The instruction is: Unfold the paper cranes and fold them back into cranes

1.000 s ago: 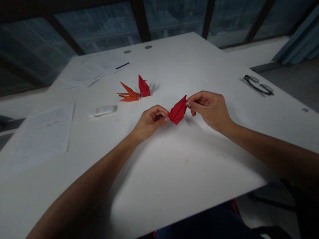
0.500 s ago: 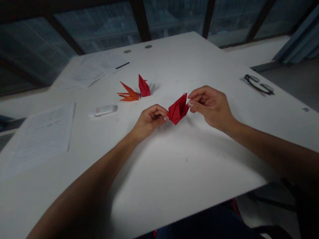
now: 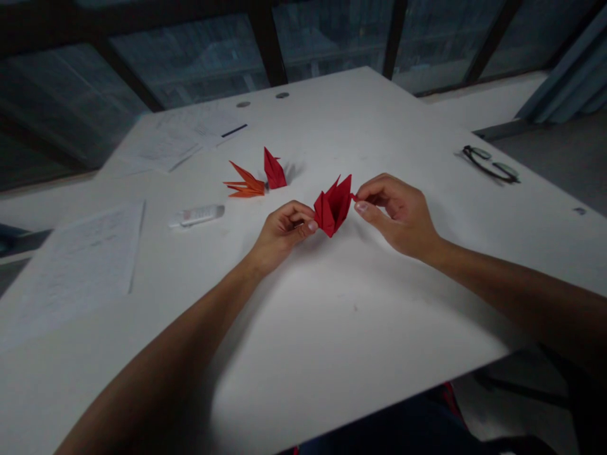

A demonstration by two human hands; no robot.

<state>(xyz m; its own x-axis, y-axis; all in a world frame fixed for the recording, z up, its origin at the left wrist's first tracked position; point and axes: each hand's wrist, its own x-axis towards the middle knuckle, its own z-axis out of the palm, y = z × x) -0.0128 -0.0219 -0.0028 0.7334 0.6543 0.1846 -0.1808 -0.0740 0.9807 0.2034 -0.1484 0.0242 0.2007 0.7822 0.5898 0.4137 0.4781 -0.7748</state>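
Note:
Between my two hands, just above the table, is a red origami crane (image 3: 334, 207) with its folded wings slightly apart. My left hand (image 3: 288, 232) pinches its left end between thumb and fingers. At its other end, my right hand (image 3: 397, 213) grips a small narrow red tip between thumb and forefinger. Behind my left hand stand a second red origami crane (image 3: 274, 170) and an orange folded paper piece (image 3: 246, 183) with several pointed spikes, close beside each other.
A white table (image 3: 303, 354) spans the view. On its left lie a white glue tube (image 3: 198, 215) and a written sheet (image 3: 85, 253). Farther back are more papers (image 3: 165, 139) and a dark pen (image 3: 234, 130). Black-framed glasses (image 3: 490, 165) rest near the right edge.
The red crane has turned a little and its wings stand wider apart. My right thumb and forefinger have closed on its narrow right tip. My left hand keeps its pinch.

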